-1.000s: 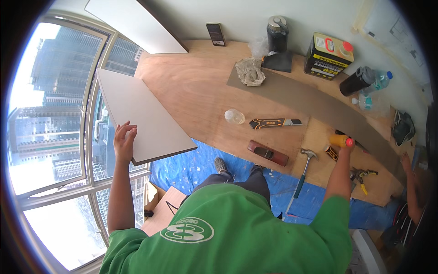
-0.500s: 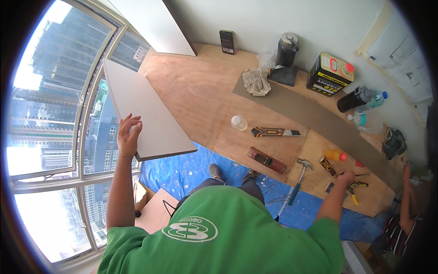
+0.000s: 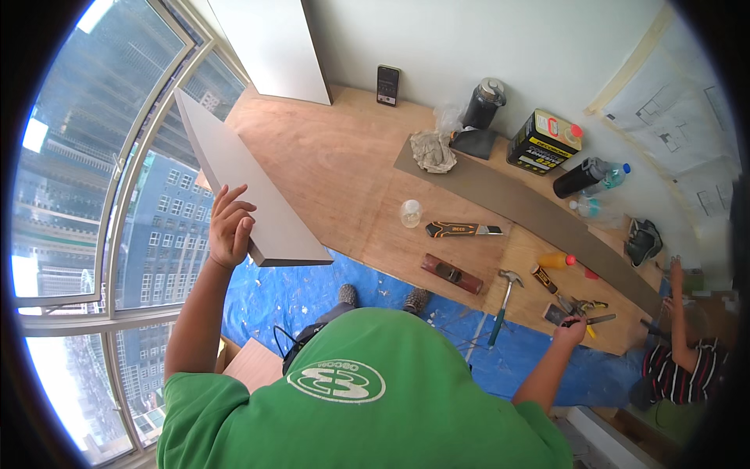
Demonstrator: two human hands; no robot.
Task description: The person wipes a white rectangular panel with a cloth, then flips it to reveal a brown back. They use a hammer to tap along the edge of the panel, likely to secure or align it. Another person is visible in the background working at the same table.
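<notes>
My left hand (image 3: 232, 234) is at the near-left edge of a white panel (image 3: 254, 195), fingers curled and thumb bent toward the fingers. The panel stands tilted beside the window, its dark lower edge over the blue sheet. My right hand (image 3: 569, 331) is closed among the tools at the table's right end. What it grips is mostly hidden; a dark block-like piece (image 3: 555, 314) shows beside the fingers. Close by lie yellow-and-black pliers (image 3: 591, 305), a black-and-yellow tube-shaped item (image 3: 544, 278) and a claw hammer (image 3: 504, 305).
On the wooden table (image 3: 312, 164) are a utility knife (image 3: 457, 229), a reddish hand plane (image 3: 451, 273), a small clear bottle (image 3: 411, 213), a long brown strip (image 3: 516, 199), a crumpled cloth (image 3: 433, 151) and an adhesive can (image 3: 544, 142). Another person (image 3: 686, 367) works at the right.
The white panel has turned and looks narrower, with my left hand still at its edge. My right hand has shifted slightly left and nearer among the tools. The whole view has moved a little.
</notes>
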